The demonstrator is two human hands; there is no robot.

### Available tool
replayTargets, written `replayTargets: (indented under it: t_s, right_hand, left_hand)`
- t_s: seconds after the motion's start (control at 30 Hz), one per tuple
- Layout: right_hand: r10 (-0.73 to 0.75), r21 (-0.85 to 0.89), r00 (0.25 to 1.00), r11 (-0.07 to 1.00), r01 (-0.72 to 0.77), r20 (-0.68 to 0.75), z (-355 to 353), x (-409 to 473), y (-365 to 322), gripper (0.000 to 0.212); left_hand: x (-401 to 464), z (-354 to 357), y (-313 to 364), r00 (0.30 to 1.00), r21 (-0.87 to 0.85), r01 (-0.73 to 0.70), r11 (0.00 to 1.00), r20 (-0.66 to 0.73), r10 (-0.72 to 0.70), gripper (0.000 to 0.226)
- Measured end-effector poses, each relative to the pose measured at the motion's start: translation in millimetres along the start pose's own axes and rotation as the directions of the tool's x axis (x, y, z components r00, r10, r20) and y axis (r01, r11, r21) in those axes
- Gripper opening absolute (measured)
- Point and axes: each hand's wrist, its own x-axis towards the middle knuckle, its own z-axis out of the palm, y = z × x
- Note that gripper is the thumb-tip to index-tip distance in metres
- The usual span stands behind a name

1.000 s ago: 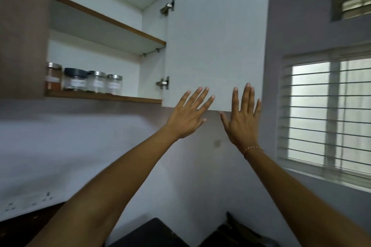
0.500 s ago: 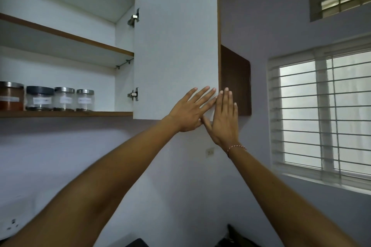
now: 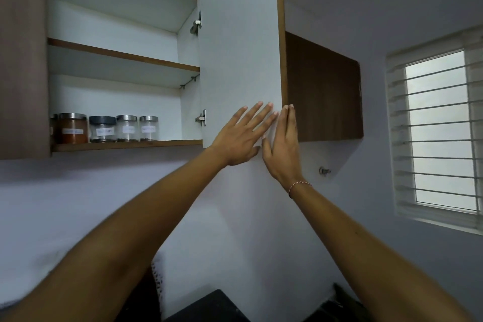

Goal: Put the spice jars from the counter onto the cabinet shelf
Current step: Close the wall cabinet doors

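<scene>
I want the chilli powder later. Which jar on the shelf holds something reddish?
The widest jar, second from the left in the row, filled with reddish-orange powder. The three jars to its right look nearly empty and clear.

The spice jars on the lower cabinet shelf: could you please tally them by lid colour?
Clear glass spice jars with silver metal lids: 3
Clear glass spice jar with a dark lid: 1
Total: 4, though a sliver at the row's left end may be another.
</scene>
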Motion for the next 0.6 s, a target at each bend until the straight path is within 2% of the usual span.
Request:
replayTargets:
  t_s: [0.2, 0.37, 0.47, 0.6]
  right_hand:
    - [-0.093, 0.081, 0.996, 0.992, 0.093, 0.001, 17.9, -15.6, -68.7, 0.07]
    - [-0.186, 0.227, 0.981, 0.959, 0.171, 0.046, 38.1, -27.8, -122.9, 0.071]
    - [-0.259, 0.31, 0.96, 0.926, 0.214, 0.109, 55.1, -34.0, -151.3, 0.074]
    - [-0.355, 0.31, 0.907, 0.909, 0.278, 0.227, 87.1, -38.6, -184.2, 0.077]
  left_hand:
    - [-63.1, -18.8, -39.1, 0.997, 0.038, 0.076, 0.996, -0.01, -0.075, 0.065]
    - [-118.9, -35.3, -76.7, 0.991, 0.115, 0.135, 0.984, -0.024, -0.133, 0.068]
    - [-151.0, -41.7, -101.1, 0.983, 0.167, 0.184, 0.969, -0.003, -0.186, 0.075]
    - [-193.8, -42.5, -136.2, 0.974, 0.218, 0.192, 0.957, 0.075, -0.213, 0.083]
